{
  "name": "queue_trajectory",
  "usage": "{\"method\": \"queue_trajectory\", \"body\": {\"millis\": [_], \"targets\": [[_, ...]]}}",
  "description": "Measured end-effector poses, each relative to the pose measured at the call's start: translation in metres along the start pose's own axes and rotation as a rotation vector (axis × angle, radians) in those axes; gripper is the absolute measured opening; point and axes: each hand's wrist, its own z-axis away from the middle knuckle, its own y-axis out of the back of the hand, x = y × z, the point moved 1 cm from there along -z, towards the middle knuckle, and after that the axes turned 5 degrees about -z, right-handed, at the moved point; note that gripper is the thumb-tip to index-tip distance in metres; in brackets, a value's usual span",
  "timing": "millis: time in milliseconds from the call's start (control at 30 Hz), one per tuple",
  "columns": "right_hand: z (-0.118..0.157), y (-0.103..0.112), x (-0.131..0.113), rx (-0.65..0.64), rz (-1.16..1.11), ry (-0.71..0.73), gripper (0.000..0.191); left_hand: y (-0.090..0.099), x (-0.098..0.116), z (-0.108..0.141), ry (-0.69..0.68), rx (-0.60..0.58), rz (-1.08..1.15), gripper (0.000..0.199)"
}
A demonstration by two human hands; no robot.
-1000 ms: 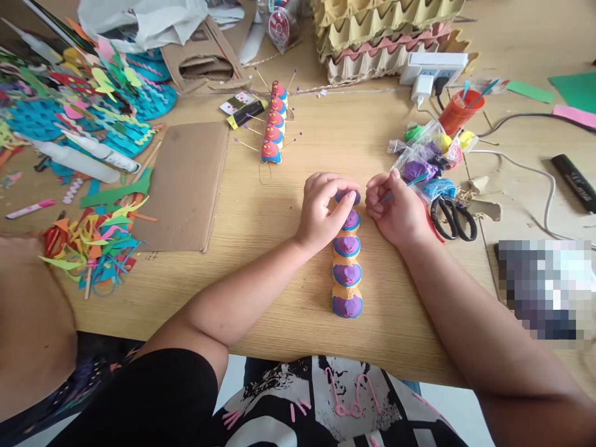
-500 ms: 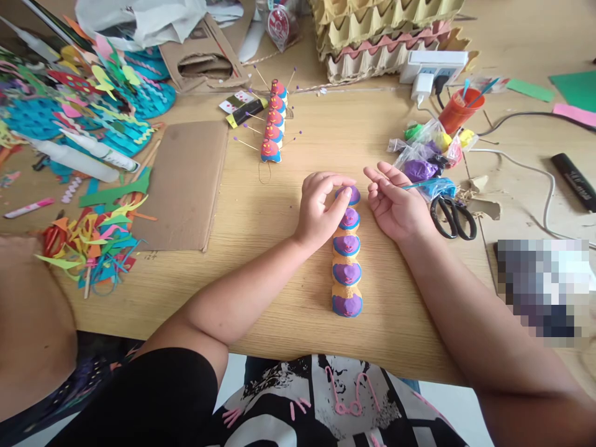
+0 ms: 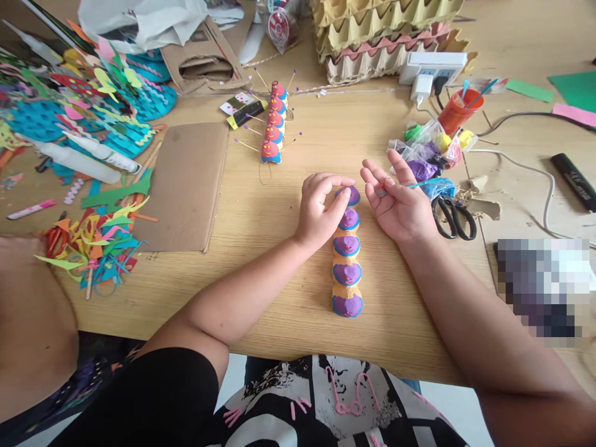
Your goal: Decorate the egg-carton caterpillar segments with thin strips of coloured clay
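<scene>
A strip of egg carton (image 3: 347, 274) lies lengthwise before me, its several bumps painted purple with blue rims and orange between; the nearer bumps bear small red faces. My left hand (image 3: 321, 202) curls at its far end, thumb and index finger holding the last purple bump (image 3: 349, 195). To the right of that bump, my right hand (image 3: 398, 198) is turned palm up with fingers partly spread. A tiny piece of red clay (image 3: 382, 185) sits between its thumb and fingers.
Farther back stands a red-and-blue egg carton caterpillar (image 3: 274, 124) with sticks poking out. Black-handled scissors (image 3: 452, 217) and bagged clay (image 3: 423, 169) lie at right, near an orange cup (image 3: 459, 112). A cardboard sheet (image 3: 184, 186) and paper scraps (image 3: 100, 242) are at left.
My right hand has opened somewhat, its fingers spreading and lifting, and the red clay now shows. My left hand and the strip have stayed in place.
</scene>
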Motion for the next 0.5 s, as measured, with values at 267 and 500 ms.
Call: {"method": "queue_trajectory", "body": {"millis": [267,500], "targets": [[0.0016,-0.0004,-0.0020,0.002,0.036,-0.024,0.046,-0.0002,-0.0003,0.0003,-0.002,-0.006,-0.013,0.015],[0.0023,0.0013,-0.0025,-0.033,0.049,-0.018,0.049,-0.0001,-0.0007,-0.0004,0.003,-0.021,-0.049,0.017]]}}
